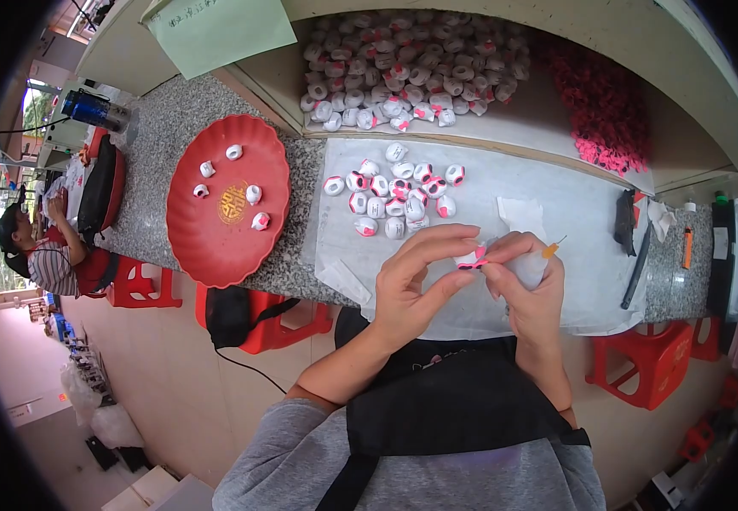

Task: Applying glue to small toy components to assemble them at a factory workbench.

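Observation:
Over the paper-covered counter, my left hand [411, 285] pinches a small white piece with bright pink parts [471, 258] between thumb and fingers. The fingertips of my right hand [529, 285] press on the piece's right side. Tucked in that same right hand is a thin tool with a yellow-orange part [549, 250], its fine metal tip pointing up and right; the rest is hidden. Beyond my hands, several similar rounded white-and-pink pieces [399, 189] lie loosely grouped on the white paper sheet [326, 247].
At left a red scalloped tray [183, 230] carries several white pieces. A shelf holds a heap of white pieces [411, 64] and a pile of pink parts [599, 111]. Red stools [650, 366] stand below the counter. Another person [49, 247] sits far left.

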### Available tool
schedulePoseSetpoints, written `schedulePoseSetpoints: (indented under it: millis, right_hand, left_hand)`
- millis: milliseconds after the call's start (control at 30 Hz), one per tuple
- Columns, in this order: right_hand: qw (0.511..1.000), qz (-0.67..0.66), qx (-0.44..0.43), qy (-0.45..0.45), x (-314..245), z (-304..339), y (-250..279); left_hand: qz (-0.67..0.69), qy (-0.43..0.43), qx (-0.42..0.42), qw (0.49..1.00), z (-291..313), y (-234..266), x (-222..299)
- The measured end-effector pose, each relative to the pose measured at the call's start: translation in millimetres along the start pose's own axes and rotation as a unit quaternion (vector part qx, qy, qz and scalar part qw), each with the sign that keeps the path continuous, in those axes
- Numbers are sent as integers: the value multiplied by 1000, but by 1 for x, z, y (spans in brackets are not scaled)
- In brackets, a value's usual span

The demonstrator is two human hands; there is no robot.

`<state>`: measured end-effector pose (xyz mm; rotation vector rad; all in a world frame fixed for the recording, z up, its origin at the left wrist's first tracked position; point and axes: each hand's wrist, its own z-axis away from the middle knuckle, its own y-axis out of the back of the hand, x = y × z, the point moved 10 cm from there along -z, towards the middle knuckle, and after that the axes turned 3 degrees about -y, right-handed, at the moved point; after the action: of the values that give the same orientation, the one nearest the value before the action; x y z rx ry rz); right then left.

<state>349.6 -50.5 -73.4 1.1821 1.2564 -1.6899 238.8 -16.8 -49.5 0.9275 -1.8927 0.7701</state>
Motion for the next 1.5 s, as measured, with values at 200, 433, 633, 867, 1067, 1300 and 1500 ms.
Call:
schedulePoseSetpoints:
  millis: [200,433,633,867,1067,1300,1500]
  right_hand:
    - [999,18,-16,23,-11,1,-6]
    - [996,14,-87,-26,1,3,-13]
    - [996,-19,-90,-19,2,3,-12]
    - [997,-2,-80,-8,1,1,-12]
    - [998,-1,-70,-5,2,0,-10]
    - [996,-11,-79,-40,7,0,-12]
    - [997,-6,-72,-34,8,1,-9]
  left_hand:
    - [150,108,49,982,4,-1,-12]
    - [164,106,-16,981,9,-6,-16]
    - [180,76,-31,980,5,-9,-12]
    - [130,55,-34,989,3,-7,-11]
    - [116,60,-25,991,3,-6,-12]
    - [169,95,1,981,8,-5,-21]
    - [176,117,7,977,7,-7,-19]
